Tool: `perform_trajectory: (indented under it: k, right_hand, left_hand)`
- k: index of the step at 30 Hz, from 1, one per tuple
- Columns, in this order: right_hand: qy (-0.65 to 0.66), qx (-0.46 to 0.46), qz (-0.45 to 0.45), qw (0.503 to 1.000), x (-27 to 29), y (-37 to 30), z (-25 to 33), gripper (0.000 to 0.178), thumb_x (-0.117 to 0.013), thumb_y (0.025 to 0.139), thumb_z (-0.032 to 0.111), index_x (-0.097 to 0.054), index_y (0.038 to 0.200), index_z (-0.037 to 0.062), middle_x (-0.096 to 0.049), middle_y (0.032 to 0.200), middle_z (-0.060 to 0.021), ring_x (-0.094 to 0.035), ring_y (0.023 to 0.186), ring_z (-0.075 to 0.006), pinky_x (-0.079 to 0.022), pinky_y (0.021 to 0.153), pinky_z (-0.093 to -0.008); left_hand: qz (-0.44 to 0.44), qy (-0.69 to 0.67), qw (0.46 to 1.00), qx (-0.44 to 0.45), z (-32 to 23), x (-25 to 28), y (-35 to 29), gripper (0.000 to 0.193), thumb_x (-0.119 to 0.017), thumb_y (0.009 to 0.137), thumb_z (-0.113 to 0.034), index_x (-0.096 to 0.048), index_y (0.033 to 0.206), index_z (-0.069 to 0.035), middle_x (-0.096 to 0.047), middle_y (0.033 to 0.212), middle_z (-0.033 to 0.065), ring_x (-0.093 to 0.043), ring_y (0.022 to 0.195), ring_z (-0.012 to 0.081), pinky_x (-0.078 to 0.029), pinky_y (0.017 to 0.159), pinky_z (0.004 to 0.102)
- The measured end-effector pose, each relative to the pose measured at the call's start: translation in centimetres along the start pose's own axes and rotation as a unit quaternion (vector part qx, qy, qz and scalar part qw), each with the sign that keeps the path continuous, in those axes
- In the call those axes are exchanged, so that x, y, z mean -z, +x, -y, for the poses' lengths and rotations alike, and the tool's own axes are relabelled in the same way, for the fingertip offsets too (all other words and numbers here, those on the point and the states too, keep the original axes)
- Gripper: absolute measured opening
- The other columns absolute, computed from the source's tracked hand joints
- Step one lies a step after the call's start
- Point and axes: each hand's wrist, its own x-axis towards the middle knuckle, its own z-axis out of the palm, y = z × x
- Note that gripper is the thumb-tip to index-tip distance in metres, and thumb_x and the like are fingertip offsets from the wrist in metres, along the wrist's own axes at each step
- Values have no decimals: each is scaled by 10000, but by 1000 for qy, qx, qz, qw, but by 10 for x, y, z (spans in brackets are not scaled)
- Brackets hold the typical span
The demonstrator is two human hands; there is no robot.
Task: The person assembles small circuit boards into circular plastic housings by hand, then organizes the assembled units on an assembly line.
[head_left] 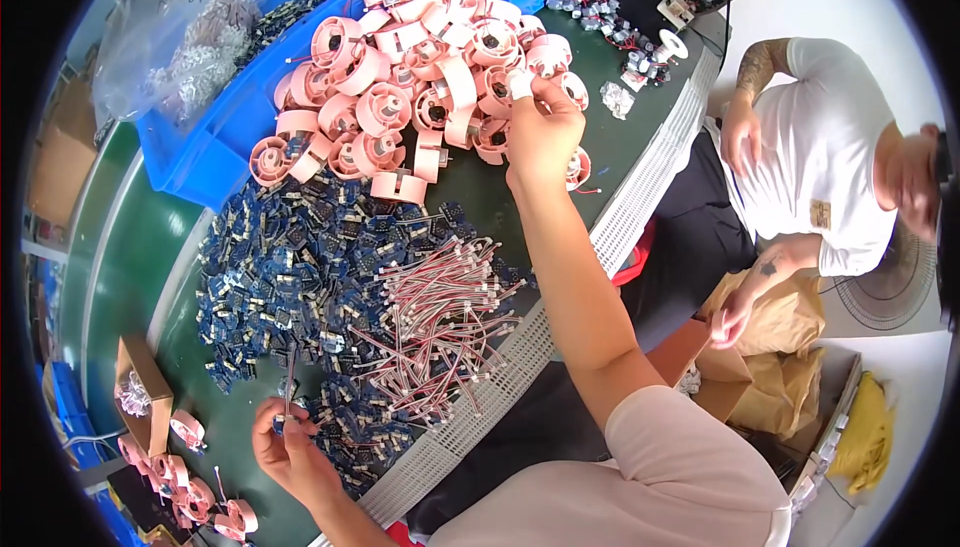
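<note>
We note the left hand (300,462) pinching a thin wired piece (291,385), blue boards (265,277) beyond its fingers (293,435). Right hand (545,139) at pink housings (383,110); we cannot tell its grip.

Pink ring housings (458,82) | heaped, variously tilted | small blue board (280,425) | held

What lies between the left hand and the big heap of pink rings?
In the head view, a pile of small blue circuit boards covers most of the stretch from the left hand to the heap of pink rings.
</note>
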Motion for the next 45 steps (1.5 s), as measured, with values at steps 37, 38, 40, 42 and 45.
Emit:
perform_trajectory:
  k: [37, 38, 40, 42, 45]
  right_hand:
    - [-54, 437, 667, 601, 5, -169, 42, 130, -598, 688, 131, -589, 780, 39, -552, 788, -44, -572, 697, -209, -472, 605, -324]
    - [-66, 423, 673, 603, 5, -164, 34, 131, -585, 694, 142, -582, 777, 40, -548, 787, -45, -572, 710, -218, -472, 619, -332]
    - [-29, 417, 669, 615, 3, -167, 22, 142, -567, 687, 155, -576, 782, 50, -542, 781, -56, -572, 742, -232, -469, 639, -352]
    - [-14, 402, 681, 612, 1, -177, 16, 140, -581, 668, 172, -556, 749, 61, -546, 774, -61, -574, 745, -234, -468, 642, -355]
    - [-41, 384, 686, 616, -2, -185, 15, 156, -609, 651, 197, -535, 704, 71, -556, 734, -60, -582, 704, -241, -467, 619, -362]
  left_hand:
    - [127, -9, 991, 48, -5, -21, 1, 156, -639, 740, 139, -638, 865, 45, -584, 923, 114, -620, 733, 171, -553, 617, 244]
    - [114, -10, 992, 48, 0, -27, 5, 151, -637, 739, 141, -635, 856, 46, -582, 918, 114, -619, 718, 174, -553, 609, 250]
    - [103, 15, 994, 46, 2, -24, 4, 138, -612, 750, 147, -617, 842, 44, -576, 920, 118, -617, 688, 177, -553, 596, 268]
    - [99, 51, 994, 18, -1, -17, 0, 131, -591, 770, 132, -591, 855, 31, -567, 922, 113, -607, 675, 164, -532, 573, 247]
    - [90, 68, 994, -8, -2, -13, -3, 67, -563, 820, 62, -547, 859, 11, -538, 904, 94, -546, 612, 116, -457, 512, 203]
